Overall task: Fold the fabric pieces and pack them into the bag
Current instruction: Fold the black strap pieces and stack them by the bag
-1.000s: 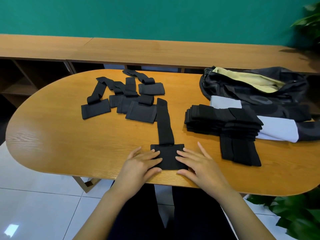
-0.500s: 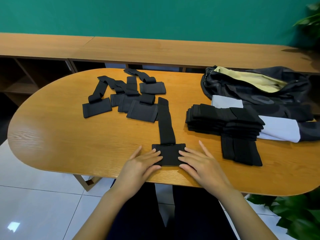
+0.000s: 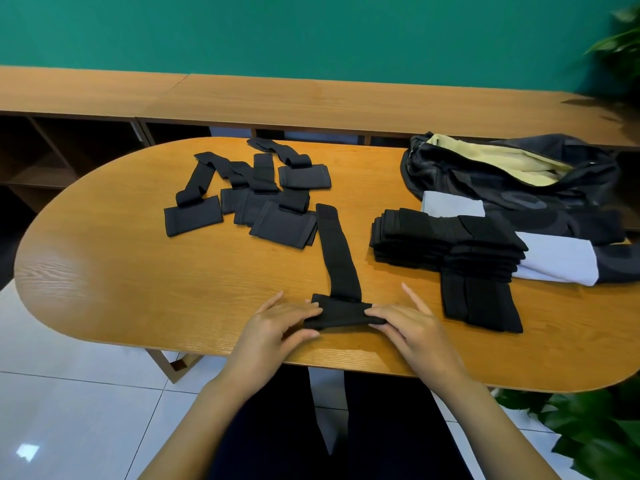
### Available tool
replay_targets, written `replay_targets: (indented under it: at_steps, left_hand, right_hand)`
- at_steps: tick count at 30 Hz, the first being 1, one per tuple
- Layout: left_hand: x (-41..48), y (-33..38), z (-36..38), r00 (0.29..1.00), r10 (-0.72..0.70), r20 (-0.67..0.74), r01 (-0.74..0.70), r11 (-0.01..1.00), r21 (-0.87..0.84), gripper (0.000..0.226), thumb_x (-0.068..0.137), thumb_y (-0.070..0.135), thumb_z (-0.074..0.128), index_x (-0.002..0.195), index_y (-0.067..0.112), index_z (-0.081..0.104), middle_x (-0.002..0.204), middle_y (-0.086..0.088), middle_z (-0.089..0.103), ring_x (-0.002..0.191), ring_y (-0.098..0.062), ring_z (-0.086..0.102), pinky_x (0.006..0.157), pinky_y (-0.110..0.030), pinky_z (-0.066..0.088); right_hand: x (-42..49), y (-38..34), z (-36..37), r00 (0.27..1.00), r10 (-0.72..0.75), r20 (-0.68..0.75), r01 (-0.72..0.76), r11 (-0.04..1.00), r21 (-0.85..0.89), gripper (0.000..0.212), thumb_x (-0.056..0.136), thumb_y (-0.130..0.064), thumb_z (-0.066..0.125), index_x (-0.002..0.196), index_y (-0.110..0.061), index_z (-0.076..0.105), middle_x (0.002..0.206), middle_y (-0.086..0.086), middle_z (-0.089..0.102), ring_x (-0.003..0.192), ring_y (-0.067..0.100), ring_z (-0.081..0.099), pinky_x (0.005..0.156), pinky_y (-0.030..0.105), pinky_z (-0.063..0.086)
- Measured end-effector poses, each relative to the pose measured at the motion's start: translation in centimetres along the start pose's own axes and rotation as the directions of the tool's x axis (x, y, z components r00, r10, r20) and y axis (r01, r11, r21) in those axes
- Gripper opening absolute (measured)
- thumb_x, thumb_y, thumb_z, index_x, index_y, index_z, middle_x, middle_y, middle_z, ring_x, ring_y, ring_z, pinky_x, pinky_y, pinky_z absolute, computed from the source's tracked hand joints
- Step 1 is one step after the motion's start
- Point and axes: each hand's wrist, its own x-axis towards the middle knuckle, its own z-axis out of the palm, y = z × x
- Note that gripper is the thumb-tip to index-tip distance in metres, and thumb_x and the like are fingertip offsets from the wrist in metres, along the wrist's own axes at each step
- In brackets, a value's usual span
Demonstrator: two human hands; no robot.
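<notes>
A black fabric piece [image 3: 341, 268], a long strap with a square pad at its near end, lies in front of me on the wooden table [image 3: 114, 271]. My left hand [image 3: 273, 327] pinches the pad's left edge and my right hand [image 3: 412, 323] pinches its right edge; the pad's near half is lifted and folded over. Several unfolded black pieces [image 3: 256, 199] lie scattered at the back left. A stack of folded black pieces [image 3: 446, 244] sits to the right. The dark bag [image 3: 512, 178] with pale yellow lining lies open at the back right.
A long wooden shelf unit [image 3: 311, 98] runs behind the table under a green wall. Green plants stand at the lower right [image 3: 595, 427] and upper right. White floor tiles show below the table's near edge.
Both hands went from lying flat on the pad's sides to pinching its edges, and the pad's near half has been lifted and folded toward the strap.
</notes>
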Motion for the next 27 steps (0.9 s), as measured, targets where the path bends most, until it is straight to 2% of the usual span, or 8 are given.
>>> replay_targets:
  at_steps: [3,6,7,9,12,16,22,27]
  left_hand:
    - [0.2,0.4,-0.1,0.999,0.007,-0.045,-0.01,0.998,-0.062,0.047,0.088,0.054,0.056,0.119,0.022,0.068,0.117,0.012,0.068,0.112,0.009,0.058,0.113,-0.027,0.031]
    - [0.5,1.3,-0.4,0.991,-0.039,-0.125,0.022,0.991,-0.134,0.042,0.087,0.057,0.056,0.115,0.029,0.067,0.105,0.019,0.069,0.104,0.014,0.057,0.102,-0.014,0.038]
    - [0.6,1.7,-0.5,0.987,-0.075,-0.139,0.052,0.986,-0.161,0.037,0.086,0.055,0.059,0.114,0.032,0.066,0.102,0.021,0.07,0.101,0.01,0.06,0.096,-0.013,0.042]
    - [0.8,2.2,-0.6,0.973,-0.165,-0.161,0.126,0.965,-0.232,0.033,0.081,0.049,0.067,0.112,0.038,0.065,0.095,0.019,0.07,0.095,0.002,0.065,0.088,-0.011,0.046]
    - [1.2,2.6,-0.3,0.94,-0.297,-0.17,0.235,0.921,-0.31,0.04,0.073,0.037,0.069,0.113,0.035,0.063,0.084,0.012,0.071,0.087,-0.001,0.066,0.086,-0.007,0.045]
    - [1.7,2.5,0.1,0.911,-0.369,-0.186,0.297,0.897,-0.327,0.05,0.075,0.033,0.07,0.123,0.028,0.059,0.076,0.011,0.071,0.081,-0.001,0.066,0.087,-0.006,0.043]
    - [2.7,2.0,1.0,0.894,-0.404,-0.191,0.368,0.908,-0.201,0.057,0.082,0.018,0.074,0.136,0.018,0.053,0.081,0.013,0.068,0.086,0.006,0.062,0.081,0.001,0.039]
    - [3.1,1.7,1.2,0.904,-0.399,-0.153,0.388,0.916,-0.098,0.057,0.084,0.021,0.074,0.137,0.018,0.054,0.085,0.011,0.065,0.082,-0.003,0.061,0.081,-0.011,0.047]
  right_hand:
    - [0.0,-0.1,0.0,0.998,0.053,-0.038,-0.05,0.996,0.08,0.031,0.096,-0.035,0.045,0.115,-0.023,0.066,0.107,-0.014,0.068,0.103,-0.008,0.059,0.119,0.027,0.021]
    - [0.2,-0.4,0.0,0.988,0.12,-0.096,-0.102,0.979,0.176,0.023,0.094,-0.033,0.056,0.115,-0.028,0.061,0.11,-0.031,0.056,0.114,-0.028,0.038,0.112,0.008,0.018]
    - [0.3,-0.5,0.0,0.981,0.16,-0.11,-0.134,0.968,0.21,0.023,0.091,-0.032,0.057,0.113,-0.029,0.061,0.109,-0.035,0.052,0.117,-0.03,0.033,0.108,0.003,0.019]
    - [0.8,-0.9,-0.1,0.961,0.251,-0.114,-0.21,0.936,0.283,0.024,0.087,-0.029,0.058,0.111,-0.033,0.062,0.105,-0.034,0.054,0.114,-0.02,0.044,0.097,-0.001,0.031]
    - [1.5,-1.4,0.0,0.93,0.343,-0.132,-0.283,0.897,0.339,0.03,0.084,-0.033,0.061,0.111,-0.023,0.068,0.093,-0.023,0.06,0.093,-0.006,0.06,0.078,0.005,0.046]
    - [2.2,-1.7,0.6,0.886,0.453,-0.098,-0.41,0.864,0.291,0.039,0.082,-0.042,0.061,0.116,-0.024,0.066,0.091,-0.016,0.06,0.088,-0.003,0.059,0.074,0.007,0.046]
    - [3.1,-1.5,1.7,0.848,0.525,-0.078,-0.512,0.847,0.14,0.038,0.083,-0.038,0.069,0.116,-0.019,0.068,0.083,-0.021,0.054,0.087,0.01,0.059,0.087,0.044,0.054]
    - [3.0,-1.1,1.8,0.857,0.511,-0.07,-0.508,0.86,0.057,0.034,0.082,-0.031,0.075,0.113,-0.019,0.068,0.08,-0.019,0.051,0.085,0.01,0.053,0.09,0.046,0.049]
